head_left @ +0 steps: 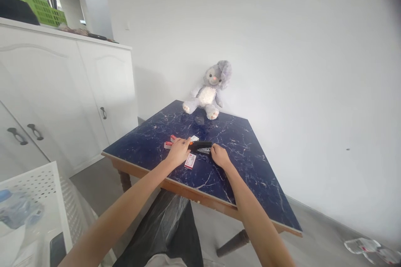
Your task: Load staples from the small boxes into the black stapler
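A black stapler (203, 144) with an orange detail lies across the middle of the blue marbled table (250, 167), and a silvery metal part shows along its near side. My left hand (179, 152) is closed around its left end. At the opposite end, the curled fingers of my right hand (220, 155) grip it. Just below the stapler is a small red-and-white box (190, 161). Another red-and-white box (168, 145) sits left of my left hand, with more small boxes partly hidden behind that hand. My fingertips are too small to make out in detail.
A grey plush toy (207, 91) sits at the table's far edge against the wall. White cabinets (62, 91) stand on the left. At lower left is a white perforated basket (59, 200) holding plastic bottles. Clear plastic items (372, 250) lie on the floor at right.
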### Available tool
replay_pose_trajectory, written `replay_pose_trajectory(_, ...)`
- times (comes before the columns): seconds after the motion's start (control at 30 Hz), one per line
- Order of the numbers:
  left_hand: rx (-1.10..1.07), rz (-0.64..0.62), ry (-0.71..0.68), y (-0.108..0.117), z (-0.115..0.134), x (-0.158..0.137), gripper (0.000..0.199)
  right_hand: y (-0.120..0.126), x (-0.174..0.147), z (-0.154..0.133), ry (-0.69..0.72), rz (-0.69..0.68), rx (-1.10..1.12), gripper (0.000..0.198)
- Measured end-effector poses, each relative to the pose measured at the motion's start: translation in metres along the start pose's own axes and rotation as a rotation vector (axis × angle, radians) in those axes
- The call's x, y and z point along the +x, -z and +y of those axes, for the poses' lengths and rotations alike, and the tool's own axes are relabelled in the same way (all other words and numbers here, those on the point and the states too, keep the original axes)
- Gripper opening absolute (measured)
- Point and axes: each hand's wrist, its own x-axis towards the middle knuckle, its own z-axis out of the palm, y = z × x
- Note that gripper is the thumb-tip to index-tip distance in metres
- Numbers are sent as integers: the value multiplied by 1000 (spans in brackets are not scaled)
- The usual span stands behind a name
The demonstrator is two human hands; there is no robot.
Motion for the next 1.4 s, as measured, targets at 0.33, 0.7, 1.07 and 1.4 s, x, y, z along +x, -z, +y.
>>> replay_pose_trajectory(0.33,18,-11,-7,-1,0,1,55,0,0,3,17,-1,23,28)
replay_pose_trajectory(0.7,21,-72,6,1,2,1,56,2,-1,1,32,4,67,28)
replay_pose_trajectory(1.07,-44,-14,27,8,7,-2,41,2,-1,-1,-50,63,71,24)
replay_pose_trajectory(1.4,-163,34,-41,15,8,-5,38,18,-11,-7,-109,54,384,35)
